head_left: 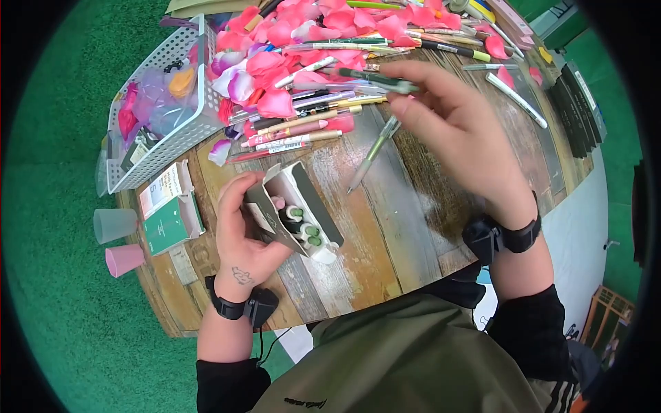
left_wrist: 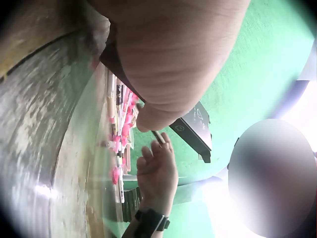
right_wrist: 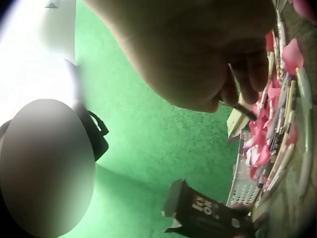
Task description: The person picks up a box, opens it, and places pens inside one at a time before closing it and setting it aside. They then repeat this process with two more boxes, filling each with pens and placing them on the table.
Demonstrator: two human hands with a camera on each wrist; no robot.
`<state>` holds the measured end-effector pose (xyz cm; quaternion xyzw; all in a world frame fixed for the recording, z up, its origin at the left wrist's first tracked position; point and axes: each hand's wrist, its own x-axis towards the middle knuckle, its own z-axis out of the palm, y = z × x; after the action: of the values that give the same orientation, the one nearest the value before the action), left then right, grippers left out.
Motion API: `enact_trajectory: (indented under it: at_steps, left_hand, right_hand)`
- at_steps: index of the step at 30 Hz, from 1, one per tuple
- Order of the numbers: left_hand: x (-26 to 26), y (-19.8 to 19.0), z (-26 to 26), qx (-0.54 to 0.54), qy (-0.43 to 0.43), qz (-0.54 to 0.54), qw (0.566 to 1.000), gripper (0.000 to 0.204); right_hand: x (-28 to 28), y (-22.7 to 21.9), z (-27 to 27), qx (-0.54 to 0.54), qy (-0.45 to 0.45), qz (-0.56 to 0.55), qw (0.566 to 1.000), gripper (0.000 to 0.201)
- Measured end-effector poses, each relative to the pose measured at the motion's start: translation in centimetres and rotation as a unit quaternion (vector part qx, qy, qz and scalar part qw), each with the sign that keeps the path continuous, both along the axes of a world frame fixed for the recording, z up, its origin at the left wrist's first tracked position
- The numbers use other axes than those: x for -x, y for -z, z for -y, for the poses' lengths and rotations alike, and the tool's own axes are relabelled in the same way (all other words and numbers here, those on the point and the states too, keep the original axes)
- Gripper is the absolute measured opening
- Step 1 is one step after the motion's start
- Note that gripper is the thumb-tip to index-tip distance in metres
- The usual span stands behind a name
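My left hand [head_left: 246, 230] grips a small dark box [head_left: 313, 199] whose open end shows several pens [head_left: 295, 213] with green and pink ends. The box is also in the left wrist view [left_wrist: 193, 131] and the right wrist view [right_wrist: 208, 213]. Above the table to the right, my right hand [head_left: 458, 127] pinches a dark green pen [head_left: 375, 80] between thumb and fingers, its tip pointing left over the pile. A clear pen with a green barrel [head_left: 374, 158] lies on the wood between the hands.
Pens and pink petals [head_left: 275, 103] heap along the table's far side. A white perforated basket [head_left: 165, 148] stands at the left, near green and white boxes [head_left: 169, 224] and two plastic cups [head_left: 116, 226]. A white pen [head_left: 516, 101] and black boxes [head_left: 577, 110] are at the right.
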<state>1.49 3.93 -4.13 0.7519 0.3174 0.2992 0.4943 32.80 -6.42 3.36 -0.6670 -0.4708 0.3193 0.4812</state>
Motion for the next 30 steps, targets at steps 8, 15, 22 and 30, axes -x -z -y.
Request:
enact_trajectory:
  at_steps: [8, 15, 22, 30]
  left_hand:
    - [-0.2, -0.7, 0.5, -0.011, 0.044, -0.014, 0.999, 0.088]
    - [-0.9, -2.4, 0.0, -0.187, 0.091, -0.029, 0.978, 0.085]
    - [-1.3, -2.9, 0.0, -0.259, 0.044, -0.061, 0.963, 0.076]
    - [-1.4, -3.2, 0.1, -0.250, 0.021, -0.065, 0.966, 0.073]
  right_hand:
    - [3.7, -0.9, 1.2, -0.086, -0.170, 0.151, 0.970, 0.099]
    - [5.0, -1.3, 0.6, -0.107, -0.267, 0.045, 0.957, 0.096]
    - [6.0, -1.9, 1.6, -0.052, -0.234, 0.246, 0.939, 0.089]
    - [6.9, -0.1, 2.4, -0.034, -0.173, -0.014, 0.984, 0.069]
